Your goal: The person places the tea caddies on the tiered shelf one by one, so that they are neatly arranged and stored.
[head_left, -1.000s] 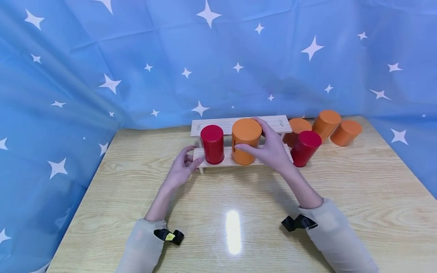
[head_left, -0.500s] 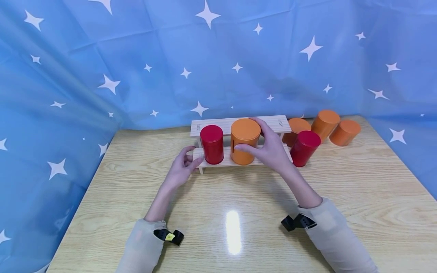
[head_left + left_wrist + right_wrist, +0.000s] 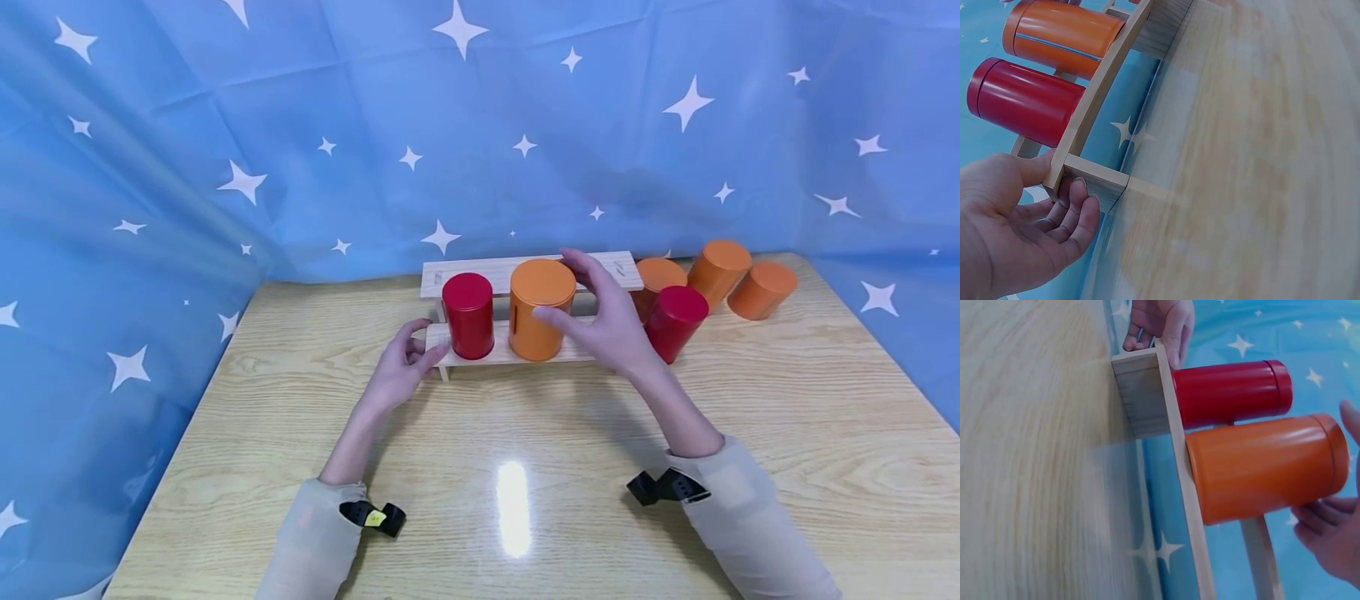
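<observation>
Grip is being loosened: right hand (image 3: 611,325) spread, orange canister (image 3: 536,340) being entrusted to wooden rack (image 3: 502,342), pinched by left hand (image 3: 399,362).

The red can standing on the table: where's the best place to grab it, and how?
Probably around its upper side, from the front right: the red can is an upright cylinder, with the wooden rack to its left and orange cans behind.
</observation>
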Demonstrator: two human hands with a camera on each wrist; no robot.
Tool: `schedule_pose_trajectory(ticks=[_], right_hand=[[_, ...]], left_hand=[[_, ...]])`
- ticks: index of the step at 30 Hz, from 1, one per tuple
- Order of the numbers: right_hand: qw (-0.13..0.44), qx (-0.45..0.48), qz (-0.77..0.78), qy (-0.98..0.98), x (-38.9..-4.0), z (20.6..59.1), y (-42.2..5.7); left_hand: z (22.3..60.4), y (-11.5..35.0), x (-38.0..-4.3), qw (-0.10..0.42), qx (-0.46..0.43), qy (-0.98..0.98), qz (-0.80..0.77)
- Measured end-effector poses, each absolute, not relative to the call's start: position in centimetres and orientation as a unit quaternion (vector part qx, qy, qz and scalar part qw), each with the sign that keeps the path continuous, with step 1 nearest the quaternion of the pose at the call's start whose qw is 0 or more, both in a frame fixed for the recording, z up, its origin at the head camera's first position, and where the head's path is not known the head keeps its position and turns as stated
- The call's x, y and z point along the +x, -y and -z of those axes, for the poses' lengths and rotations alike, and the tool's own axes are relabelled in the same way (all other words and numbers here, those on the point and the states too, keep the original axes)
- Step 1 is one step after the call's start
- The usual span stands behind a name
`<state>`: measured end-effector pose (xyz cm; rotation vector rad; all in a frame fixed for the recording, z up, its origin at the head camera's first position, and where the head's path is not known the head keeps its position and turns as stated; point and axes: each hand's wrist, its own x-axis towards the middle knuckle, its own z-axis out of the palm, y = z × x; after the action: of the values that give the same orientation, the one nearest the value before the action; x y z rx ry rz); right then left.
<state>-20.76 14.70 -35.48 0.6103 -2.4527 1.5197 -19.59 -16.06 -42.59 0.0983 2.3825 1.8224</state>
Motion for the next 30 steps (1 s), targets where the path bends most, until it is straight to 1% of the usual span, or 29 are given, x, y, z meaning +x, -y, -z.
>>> schedule_pose_trajectory(ticks=[6, 16, 24, 30], right_hand=[[0.105, 0.192, -0.513, 0.830, -20.6, 35.0, -15.7], [0.148, 0.191, -0.512, 0.824, -20.7, 34.6, -17.7], [0.143, 0.178, -0.503, 0.834, -20.1, 35.0, -19.5], [0.150, 0.163, -0.493, 0.841, -19.9, 35.1, -21.2]], left_hand=[[42.6, 15.9, -19.6, 0.072, 0.032, -0.792, -0.605], [42.8, 15.8, -19.7, 0.074, 0.039, -0.786, -0.612], [42.6, 15.8, -19.6, 0.072, 0.034, -0.789, -0.610], [42.6, 16.1, -19.6, 0.073, 0.027, -0.788, -0.610]])
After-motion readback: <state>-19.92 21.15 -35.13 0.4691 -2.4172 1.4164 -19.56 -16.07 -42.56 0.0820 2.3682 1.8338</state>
